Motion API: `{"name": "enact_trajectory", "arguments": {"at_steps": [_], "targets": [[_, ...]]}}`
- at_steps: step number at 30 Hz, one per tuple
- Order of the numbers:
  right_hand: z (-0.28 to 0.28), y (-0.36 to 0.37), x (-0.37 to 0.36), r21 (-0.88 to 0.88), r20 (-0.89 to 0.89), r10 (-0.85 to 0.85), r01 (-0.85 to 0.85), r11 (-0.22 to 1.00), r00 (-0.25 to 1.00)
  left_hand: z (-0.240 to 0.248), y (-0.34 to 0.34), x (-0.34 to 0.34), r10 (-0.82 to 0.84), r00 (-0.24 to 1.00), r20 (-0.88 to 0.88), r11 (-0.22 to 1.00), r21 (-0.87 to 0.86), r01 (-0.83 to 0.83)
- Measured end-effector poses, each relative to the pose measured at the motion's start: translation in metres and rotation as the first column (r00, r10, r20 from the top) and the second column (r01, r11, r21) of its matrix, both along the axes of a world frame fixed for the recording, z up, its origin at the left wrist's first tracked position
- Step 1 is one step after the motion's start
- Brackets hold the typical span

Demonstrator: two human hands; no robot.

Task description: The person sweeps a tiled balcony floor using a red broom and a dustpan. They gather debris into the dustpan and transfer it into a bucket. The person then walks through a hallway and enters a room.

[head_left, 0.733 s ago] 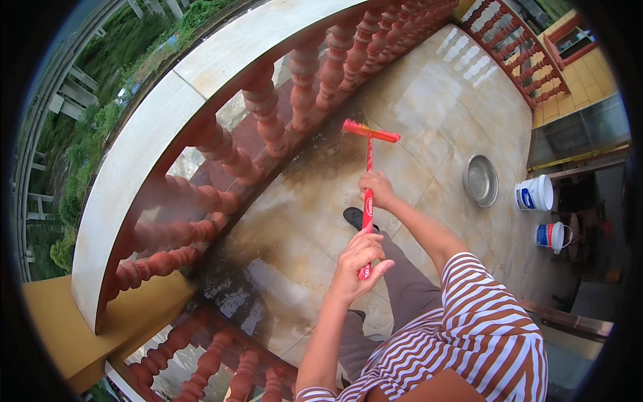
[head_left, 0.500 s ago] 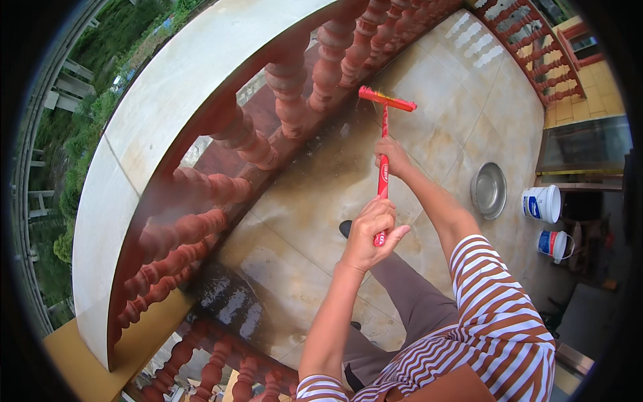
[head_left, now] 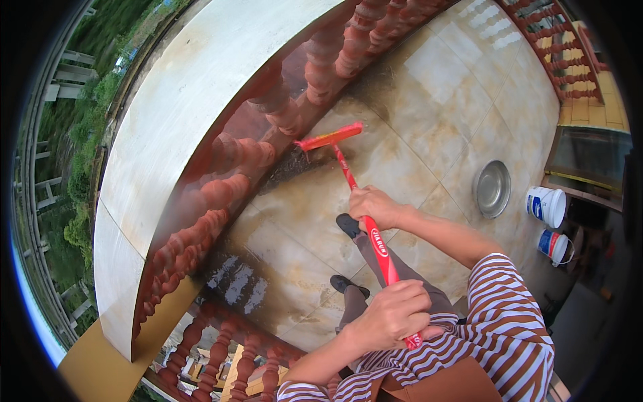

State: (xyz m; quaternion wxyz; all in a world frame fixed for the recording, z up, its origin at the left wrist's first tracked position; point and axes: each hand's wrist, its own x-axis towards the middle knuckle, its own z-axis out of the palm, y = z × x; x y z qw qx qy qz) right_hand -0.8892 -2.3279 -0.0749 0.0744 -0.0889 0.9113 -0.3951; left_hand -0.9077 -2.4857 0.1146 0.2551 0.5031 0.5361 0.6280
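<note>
I hold a red floor brush (head_left: pixel 380 249) with a long handle and a wide bristled head, slanting up and to the left over the tiles. My left hand (head_left: pixel 394 312) is closed around the handle near its lower end, close to my striped shirt. Farther up the handle, my right hand (head_left: pixel 375 206) is wrapped around it, below the brush head (head_left: pixel 329 137). The head is over the dark wet strip of tiled floor (head_left: pixel 429 144) beside the foot of the red balustrade (head_left: pixel 321 63). Whether its bristles press on the floor, I cannot tell.
A metal basin (head_left: pixel 492 189) lies on the tiles to the right, with a white bucket (head_left: pixel 546 206) and a smaller bucket (head_left: pixel 556 247) beyond it. The pale curved rail (head_left: pixel 167 100) tops the balusters on the left. My dark shoes (head_left: pixel 348 226) stand on the tiles.
The brush head has moved left and nearer to me, toward the balustrade's foot. Both hands have come closer to my body, keeping their grip, and the handle now slants.
</note>
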Motion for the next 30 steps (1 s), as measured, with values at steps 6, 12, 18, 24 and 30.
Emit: {"name": "enact_trajectory", "arguments": {"at_steps": [6, 12, 18, 24, 30], "targets": [[-0.066, 0.106, -0.005, 0.197, 0.13, -0.485, 0.457, 0.867, 0.865, -0.089, 0.071, -0.02, 0.234, 0.972, 0.019, 0.956, 0.175, -0.234], [-0.048, 0.062, -0.046, -0.225, 0.943, -0.285, 0.959, -0.173, 0.169, -0.07, 0.043, -0.009, 0.295, 0.953, -0.071, 0.949, 0.138, -0.284], [-0.066, -0.022, -0.082, -0.225, 0.934, -0.248, 0.962, 0.154, 0.258, -0.042, 0.017, 0.002, 0.594, 0.804, -0.03, 0.802, 0.096, -0.589], [-0.011, 0.006, -0.039, -0.277, 0.957, -0.065, 0.956, 0.094, 0.284, 0.0, 0.064, 0.044, 0.46, 0.884, -0.089, 0.887, 0.084, -0.453], [-0.062, 0.046, -0.046, -0.201, 0.89, -0.396, 0.974, 0.101, 0.225, -0.036, 0.052, 0.013, 0.411, 0.911, -0.029, 0.907, 0.114, -0.406]]}}
